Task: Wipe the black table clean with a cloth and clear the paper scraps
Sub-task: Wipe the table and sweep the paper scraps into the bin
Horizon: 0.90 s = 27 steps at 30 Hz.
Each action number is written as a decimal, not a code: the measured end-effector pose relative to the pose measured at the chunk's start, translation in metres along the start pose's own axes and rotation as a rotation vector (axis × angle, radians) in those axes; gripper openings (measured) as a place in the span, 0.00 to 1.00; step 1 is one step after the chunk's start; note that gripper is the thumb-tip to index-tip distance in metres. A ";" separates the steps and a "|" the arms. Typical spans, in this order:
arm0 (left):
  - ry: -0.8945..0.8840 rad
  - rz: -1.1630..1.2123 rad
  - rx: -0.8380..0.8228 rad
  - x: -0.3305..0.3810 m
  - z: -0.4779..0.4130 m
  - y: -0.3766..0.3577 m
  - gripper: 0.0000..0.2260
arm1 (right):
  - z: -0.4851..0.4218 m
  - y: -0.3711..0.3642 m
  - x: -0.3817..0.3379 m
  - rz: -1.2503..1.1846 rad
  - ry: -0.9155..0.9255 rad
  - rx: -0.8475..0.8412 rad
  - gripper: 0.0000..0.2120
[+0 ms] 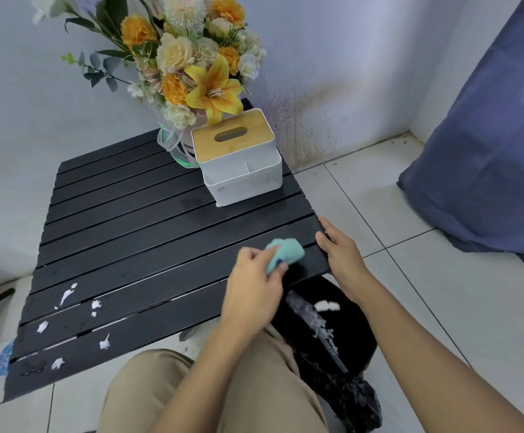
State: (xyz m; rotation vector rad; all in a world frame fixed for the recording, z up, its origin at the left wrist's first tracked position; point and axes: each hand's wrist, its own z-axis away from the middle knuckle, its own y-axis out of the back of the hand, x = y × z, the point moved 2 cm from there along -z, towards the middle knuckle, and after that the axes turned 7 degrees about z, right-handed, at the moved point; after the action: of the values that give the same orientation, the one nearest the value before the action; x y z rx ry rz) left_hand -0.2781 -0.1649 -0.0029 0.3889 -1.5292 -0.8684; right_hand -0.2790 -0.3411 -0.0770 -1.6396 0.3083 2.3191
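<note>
A teal cloth (285, 250) is bunched in the left hand (254, 285), pinched between thumb and curled fingers, and is pressed onto the near right part of the black table (135, 214). The right hand (343, 260) is laid on the table's right edge with its fingers nearly straight and nothing held; it appears to be steadying the top. White paper scraps (96, 304) are scattered over the near left slats, well apart from the cloth, and a lined black bin (368, 326) is seen on the floor just below the near right corner (a few white bits already lie in it). The step is probably done best if the cloth is drawn along the slats rather than across them, so that scraps are not pushed into the gaps, and if the bits are swept rightward toward the corner above the bin. The tissue box (238, 157) and flowers (198, 57) at the far side should be wiped around.
</note>
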 end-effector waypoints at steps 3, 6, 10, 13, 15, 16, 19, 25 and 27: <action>0.027 -0.034 0.105 -0.013 -0.029 0.009 0.13 | -0.002 0.000 0.001 -0.100 -0.061 -0.030 0.21; 0.051 -0.171 0.120 -0.014 -0.032 -0.011 0.16 | -0.002 -0.001 -0.001 -0.135 -0.085 -0.049 0.20; -0.175 -0.232 0.069 0.004 0.005 -0.040 0.18 | -0.004 0.001 0.001 -0.116 -0.086 -0.018 0.21; -0.231 -0.102 -0.163 0.006 0.023 -0.030 0.17 | -0.006 0.002 0.002 -0.054 -0.055 0.000 0.22; -0.043 0.214 -0.235 0.003 0.026 -0.008 0.13 | -0.002 -0.002 -0.001 -0.013 -0.042 -0.012 0.23; 0.121 0.471 -0.254 0.002 0.028 0.003 0.11 | -0.001 -0.001 -0.004 0.013 -0.044 -0.009 0.22; 0.531 1.160 -0.308 -0.010 0.033 0.028 0.12 | 0.007 -0.001 -0.012 0.116 -0.030 0.002 0.21; 0.631 1.510 -0.227 -0.041 0.053 0.066 0.20 | 0.025 -0.013 -0.033 0.551 0.052 0.210 0.18; 0.640 1.566 -0.169 -0.054 0.061 0.078 0.17 | 0.029 -0.026 -0.042 0.763 0.183 0.312 0.17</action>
State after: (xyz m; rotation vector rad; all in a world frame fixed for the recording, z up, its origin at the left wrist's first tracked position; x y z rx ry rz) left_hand -0.3079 -0.0586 0.0181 -0.6021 -0.7360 0.3733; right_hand -0.2820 -0.3115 -0.0285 -1.7654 1.4762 2.4002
